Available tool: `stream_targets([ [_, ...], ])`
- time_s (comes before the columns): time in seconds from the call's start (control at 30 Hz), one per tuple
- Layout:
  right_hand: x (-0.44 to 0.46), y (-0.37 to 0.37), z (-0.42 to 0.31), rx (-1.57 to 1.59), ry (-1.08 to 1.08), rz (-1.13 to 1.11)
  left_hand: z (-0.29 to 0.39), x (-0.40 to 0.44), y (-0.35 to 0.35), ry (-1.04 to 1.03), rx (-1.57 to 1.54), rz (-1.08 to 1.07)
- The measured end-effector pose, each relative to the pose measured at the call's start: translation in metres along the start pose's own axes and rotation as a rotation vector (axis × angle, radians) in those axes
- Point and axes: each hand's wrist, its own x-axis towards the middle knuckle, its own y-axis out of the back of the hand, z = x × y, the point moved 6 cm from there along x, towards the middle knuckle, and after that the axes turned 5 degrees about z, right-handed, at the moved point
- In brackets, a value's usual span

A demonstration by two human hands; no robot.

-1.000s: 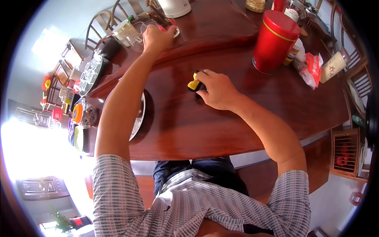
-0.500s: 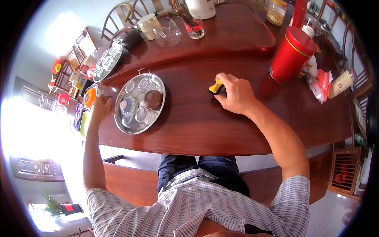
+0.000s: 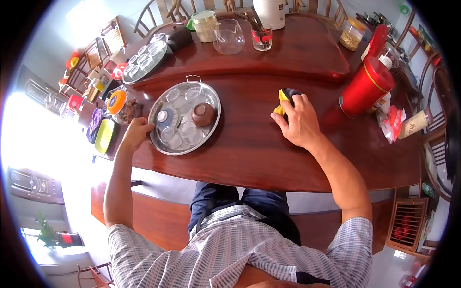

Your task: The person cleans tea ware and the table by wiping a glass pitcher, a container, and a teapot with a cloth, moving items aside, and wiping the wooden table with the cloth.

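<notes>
My left hand is closed at the left rim of a round metal tray, fingers pressed together against its edge. Clear glass cups, a brown cup and a blue-and-white cup lie in the tray. Over on the right, my right hand grips a yellow and black cloth against the dark red table. The fingers partly cover the cloth.
A red canister stands right of my right hand. Behind are a glass pitcher, a glass holding utensils and a white appliance. An orange-lidded jar and a second cup tray are at the left.
My left hand has come from the back glassware, past the orange-lidded jar, to the round tray's rim. My right hand has moved right with the cloth. The view has shifted.
</notes>
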Motion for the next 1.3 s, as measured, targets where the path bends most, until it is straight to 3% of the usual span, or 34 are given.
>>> stream_targets([
  [0.07,0.0,-0.001,0.004,0.018,0.002,0.018,-0.012,0.011,0.006,-0.014,0.117,0.005],
  [0.17,0.002,-0.001,0.007,0.054,-0.01,0.028,-0.007,-0.001,0.006,-0.015,-0.006,0.035],
  [0.27,0.0,0.0,0.008,0.064,-0.016,0.011,0.013,-0.031,-0.012,0.097,-0.452,0.039],
  [0.37,0.001,0.003,0.006,0.069,-0.01,0.005,0.01,-0.05,-0.017,0.149,-0.432,-0.127],
  [0.6,-0.003,0.002,-0.001,0.01,0.023,-0.01,0.04,-0.12,-0.087,0.075,-0.783,-0.138],
  [0.77,-0.003,0.001,-0.001,0.037,0.039,-0.02,0.068,-0.121,-0.115,0.052,-0.837,-0.119],
  [0.93,-0.007,-0.006,-0.001,0.026,0.059,-0.019,0.143,-0.091,-0.162,-0.072,-0.986,-0.322],
  [1.03,-0.01,-0.005,-0.001,0.008,0.08,0.034,0.211,-0.092,-0.201,-0.115,-0.969,-0.294],
  [1.3,-0.011,-0.004,-0.002,-0.021,0.027,-0.107,0.284,-0.049,-0.309,-0.162,-0.924,-0.392],
])
